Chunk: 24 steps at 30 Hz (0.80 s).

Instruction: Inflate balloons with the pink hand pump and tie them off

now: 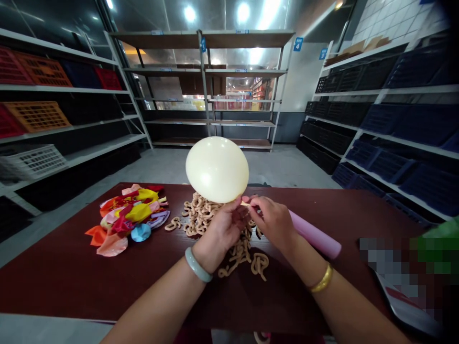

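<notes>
- Balloon (217, 167): pale yellow, blown up round, in the air above the far half of the table, its lower end at the two hands.
- Shelves (244, 73): metal racks along the back wall and down both sides of the room.
- Crates (39, 116): red, orange, white, blue and black ones on the side racks.
- Table (71, 282): dark reddish brown, spread out below the hands.
- Tan curls (201, 220): a heap of curled strips in the middle of the table, partly hidden by the balloon and the hands, with a few loose curls at its edges.
- Coloured balloons (138, 212): limp, in a pile left of the curls; orange, red, yellow, pink, blue and purple.
- Tube (315, 234): pink-purple, lying slantwise, its far end hidden behind the right hand.
- Left hand (227, 227): palm partly turned up, thumb and fingers closed in around the balloon's lower end.
- Right hand (274, 217): thumb and forefinger pinching the neck.
- Bangles: a pale green one (198, 265) on the left wrist, a gold one (322, 278) on the right.
- Neck (245, 204): a short pale stretch showing between the hands.
</notes>
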Each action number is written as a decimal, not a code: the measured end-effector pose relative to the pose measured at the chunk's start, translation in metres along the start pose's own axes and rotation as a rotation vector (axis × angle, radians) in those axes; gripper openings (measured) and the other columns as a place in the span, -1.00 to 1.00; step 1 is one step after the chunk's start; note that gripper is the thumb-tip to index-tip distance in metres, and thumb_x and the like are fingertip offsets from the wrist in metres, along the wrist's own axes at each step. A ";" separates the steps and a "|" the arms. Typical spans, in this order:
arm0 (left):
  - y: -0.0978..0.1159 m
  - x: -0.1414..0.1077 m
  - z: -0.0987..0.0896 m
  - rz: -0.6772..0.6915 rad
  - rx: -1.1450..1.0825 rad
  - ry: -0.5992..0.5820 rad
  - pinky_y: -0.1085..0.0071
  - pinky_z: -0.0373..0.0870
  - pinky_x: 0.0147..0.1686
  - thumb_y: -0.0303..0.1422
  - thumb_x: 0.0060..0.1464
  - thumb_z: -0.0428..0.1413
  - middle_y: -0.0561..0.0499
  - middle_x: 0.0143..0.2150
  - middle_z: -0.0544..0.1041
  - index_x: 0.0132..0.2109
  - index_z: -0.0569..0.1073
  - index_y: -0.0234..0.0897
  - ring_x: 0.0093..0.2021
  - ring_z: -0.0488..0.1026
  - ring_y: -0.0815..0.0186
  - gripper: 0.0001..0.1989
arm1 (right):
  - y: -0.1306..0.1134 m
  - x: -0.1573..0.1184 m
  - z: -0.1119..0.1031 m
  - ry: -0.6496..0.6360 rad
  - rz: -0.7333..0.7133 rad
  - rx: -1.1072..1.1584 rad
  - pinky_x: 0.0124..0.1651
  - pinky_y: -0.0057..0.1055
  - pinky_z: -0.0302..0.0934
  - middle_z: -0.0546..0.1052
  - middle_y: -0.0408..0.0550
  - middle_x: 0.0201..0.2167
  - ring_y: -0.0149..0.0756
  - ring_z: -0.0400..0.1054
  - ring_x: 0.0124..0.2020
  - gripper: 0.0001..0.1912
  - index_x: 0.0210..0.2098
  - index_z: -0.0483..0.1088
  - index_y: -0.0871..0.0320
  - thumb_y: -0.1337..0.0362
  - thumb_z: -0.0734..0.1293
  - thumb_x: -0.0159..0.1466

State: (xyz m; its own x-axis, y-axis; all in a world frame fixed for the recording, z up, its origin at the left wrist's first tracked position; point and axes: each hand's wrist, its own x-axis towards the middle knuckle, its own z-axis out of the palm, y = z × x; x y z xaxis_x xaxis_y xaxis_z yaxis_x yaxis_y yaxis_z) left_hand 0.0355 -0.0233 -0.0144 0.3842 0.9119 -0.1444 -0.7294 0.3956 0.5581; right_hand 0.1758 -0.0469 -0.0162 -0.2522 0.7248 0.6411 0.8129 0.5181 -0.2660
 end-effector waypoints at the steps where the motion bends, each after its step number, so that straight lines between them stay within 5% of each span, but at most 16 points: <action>1: 0.003 0.001 -0.001 0.008 -0.009 -0.008 0.35 0.45 -0.13 -0.47 0.04 0.20 -0.08 -0.34 0.57 -0.31 0.51 -0.37 -0.30 0.52 0.30 -0.96 | -0.001 -0.001 0.001 -0.014 -0.021 0.016 -0.16 -0.38 0.19 0.55 0.02 -0.17 -0.23 0.42 -0.16 -0.78 -0.18 0.36 0.14 0.21 0.13 0.40; 4: 0.010 0.002 -0.004 0.011 -0.027 -0.017 0.34 0.46 -0.14 -0.47 0.04 0.20 -0.13 -0.26 0.58 -0.34 0.48 -0.36 -0.23 0.53 0.26 -0.97 | -0.003 -0.001 0.002 -0.013 -0.052 0.131 -0.10 -0.37 0.20 0.54 0.02 -0.17 -0.24 0.42 -0.14 -0.76 -0.14 0.36 0.14 0.23 0.10 0.41; 8: 0.009 0.000 -0.002 0.069 -0.010 0.020 0.32 0.44 -0.12 -0.49 0.01 0.21 -0.16 -0.12 0.57 -0.35 0.48 -0.36 -0.13 0.51 0.22 -0.96 | -0.005 0.001 0.005 0.031 0.140 0.300 -0.15 -0.36 0.21 0.55 0.01 -0.24 -0.25 0.42 -0.21 -0.70 -0.18 0.39 0.14 0.17 0.09 0.41; 13: -0.012 -0.004 0.006 0.122 0.123 -0.050 0.47 0.34 -0.42 -0.44 -0.08 0.28 -0.06 -0.33 0.56 -0.30 0.55 -0.37 -0.39 0.44 0.36 -0.86 | -0.006 0.006 0.017 -0.108 0.486 0.733 -0.43 -0.43 0.20 0.50 -0.09 -0.41 -0.34 0.36 -0.48 -0.70 -0.26 0.40 0.14 0.01 0.30 0.25; 16: -0.014 -0.005 0.007 0.127 0.152 -0.077 0.47 0.22 -0.55 -0.41 -0.05 0.25 -0.05 -0.34 0.55 -0.27 0.56 -0.37 -0.51 0.36 0.42 -0.85 | -0.006 0.007 0.018 -0.167 0.665 1.093 -0.60 -0.51 0.02 0.41 -0.18 -0.55 -0.43 0.26 -0.61 -0.69 -0.38 0.36 0.15 0.02 0.38 0.16; 19: -0.005 -0.004 0.007 0.061 0.171 -0.071 0.41 0.29 -0.50 -0.37 -0.01 0.22 -0.08 -0.38 0.55 -0.23 0.57 -0.39 -0.57 0.35 0.40 -0.81 | -0.007 0.007 0.012 -0.249 0.679 1.332 -0.64 -0.57 -0.12 0.34 -0.22 -0.61 -0.50 0.18 -0.62 -0.65 -0.49 0.31 0.17 0.03 0.41 0.14; 24: 0.009 -0.005 0.007 -0.076 0.165 -0.077 0.39 0.38 -0.49 -0.39 0.03 0.19 -0.03 -0.54 0.47 -0.21 0.55 -0.39 -0.58 0.37 0.35 -0.83 | -0.008 0.008 0.008 -0.322 0.717 1.705 -0.63 -0.62 -0.09 0.32 -0.22 -0.54 -0.57 0.12 -0.59 -0.74 -0.41 0.34 0.20 0.18 0.45 0.13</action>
State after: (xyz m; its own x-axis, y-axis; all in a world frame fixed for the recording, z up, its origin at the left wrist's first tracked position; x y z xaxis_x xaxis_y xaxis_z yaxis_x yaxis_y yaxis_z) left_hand 0.0311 -0.0249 -0.0029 0.4810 0.8667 -0.1320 -0.5963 0.4338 0.6754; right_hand 0.1625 -0.0416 -0.0146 -0.3865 0.9222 0.0094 -0.4811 -0.1929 -0.8552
